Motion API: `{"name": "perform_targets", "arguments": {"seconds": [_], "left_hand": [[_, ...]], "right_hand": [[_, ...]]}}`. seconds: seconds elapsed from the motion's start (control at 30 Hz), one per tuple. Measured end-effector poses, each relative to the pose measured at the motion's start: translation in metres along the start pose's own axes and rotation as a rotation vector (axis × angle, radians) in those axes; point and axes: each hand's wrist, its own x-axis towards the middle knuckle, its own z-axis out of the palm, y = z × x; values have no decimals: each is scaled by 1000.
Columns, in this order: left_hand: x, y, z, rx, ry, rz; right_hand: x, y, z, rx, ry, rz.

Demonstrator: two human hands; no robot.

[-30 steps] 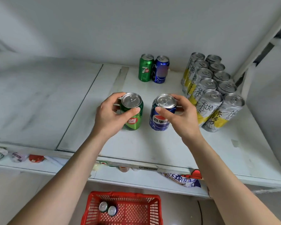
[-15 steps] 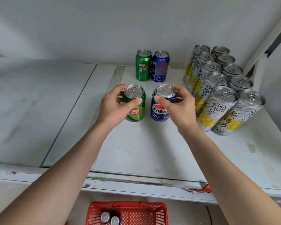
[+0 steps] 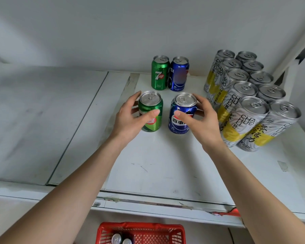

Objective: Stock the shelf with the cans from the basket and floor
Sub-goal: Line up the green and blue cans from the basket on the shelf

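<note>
We have both hands on the white shelf (image 3: 165,173), each wrapped around an upright can. Our left hand (image 3: 128,118) holds the green can (image 3: 152,120), thumb across its front and fingers round its far side; our right hand (image 3: 202,120) holds the blue can (image 3: 178,120) the same way. Both cans stand on the shelf, a narrow gap between them.

Behind them, near the back wall, a 7up can (image 3: 159,74) and a second blue can (image 3: 179,74) stand touching — a strip of bare shelf separates that pair from ours. To the right, the silver cans (image 3: 245,103) fill two rows running from the wall toward us; the nearest of them sit just beside our right hand, so room on that side is tight.

In front of the held cans the shelf lies open all the way to its front edge (image 3: 165,205), where worn tape and a red scrap (image 3: 234,212) show. To the left, past a seam, a wide stretch of shelf is open too.

Below the edge, the red basket (image 3: 144,229) sits between our forearms, with two can tops (image 3: 121,240) showing inside — we cannot tell whether more lie there.
</note>
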Motion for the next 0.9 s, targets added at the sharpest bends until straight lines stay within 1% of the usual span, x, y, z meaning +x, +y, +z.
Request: {"name": "perform_targets", "arguments": {"seconds": [0.1, 0.2, 0.33, 0.57, 0.9], "left_hand": [[-10, -12, -3, 5, -23, -34], [-16, -22, 2, -19, -74, -7], [-7, -21, 9, -103, -37, 29], [16, -25, 17, -87, -52, 78], [63, -30, 29, 32, -20, 98]], "right_hand": [[-9, 12, -7, -43, -37, 25], [-14, 22, -8, -27, -57, 35], [-5, 26, -5, 1, -22, 26], [15, 30, 1, -21, 6, 3], [45, 33, 10, -42, 38, -20]]}}
